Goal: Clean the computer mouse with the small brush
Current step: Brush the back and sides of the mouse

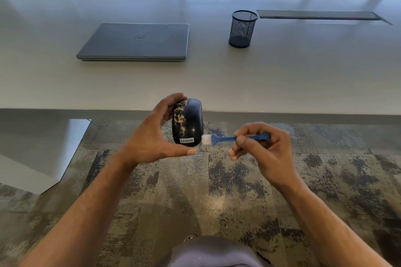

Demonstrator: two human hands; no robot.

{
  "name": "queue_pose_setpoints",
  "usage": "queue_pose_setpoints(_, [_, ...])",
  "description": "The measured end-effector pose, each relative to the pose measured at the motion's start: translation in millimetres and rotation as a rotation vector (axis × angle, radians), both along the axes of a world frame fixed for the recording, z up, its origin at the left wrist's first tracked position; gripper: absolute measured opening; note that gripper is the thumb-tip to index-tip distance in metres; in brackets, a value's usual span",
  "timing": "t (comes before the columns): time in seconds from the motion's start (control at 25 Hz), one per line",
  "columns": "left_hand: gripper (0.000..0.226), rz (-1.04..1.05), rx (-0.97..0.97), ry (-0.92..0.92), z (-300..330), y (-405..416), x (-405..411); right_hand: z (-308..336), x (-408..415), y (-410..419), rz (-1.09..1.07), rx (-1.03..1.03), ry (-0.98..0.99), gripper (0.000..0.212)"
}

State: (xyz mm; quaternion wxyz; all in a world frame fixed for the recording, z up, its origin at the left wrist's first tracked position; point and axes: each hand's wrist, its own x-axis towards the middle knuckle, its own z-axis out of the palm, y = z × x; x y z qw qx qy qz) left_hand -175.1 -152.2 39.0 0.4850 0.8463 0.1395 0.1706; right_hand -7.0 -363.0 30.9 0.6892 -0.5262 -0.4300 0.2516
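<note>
The left hand curls around the black mouse, held up past the desk's near edge. The right hand pinches the small blue brush. Its white bristles sit just beside the mouse.

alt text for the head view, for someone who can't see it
A left hand grips a dusty black Lenovo mouse while the right hand holds a small blue brush, white bristles at its lower right side. Behind, a closed Dell laptop and mesh pen cup sit on the desk.

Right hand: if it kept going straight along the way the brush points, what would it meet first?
The right hand aims the small brush leftward; its white bristles would first meet the lower right side of the computer mouse held by the left hand. Bristles look nearly touching already, though depth is unclear.
</note>
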Motion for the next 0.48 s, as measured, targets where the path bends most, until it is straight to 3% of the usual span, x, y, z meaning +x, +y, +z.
queue_pose_setpoints(0.48, [0.118, 0.022, 0.015, 0.001, 3.1, 3.7, 1.6, -11.6, -12.5, 3.3, -0.006, -0.003, 0.071, 0.012])
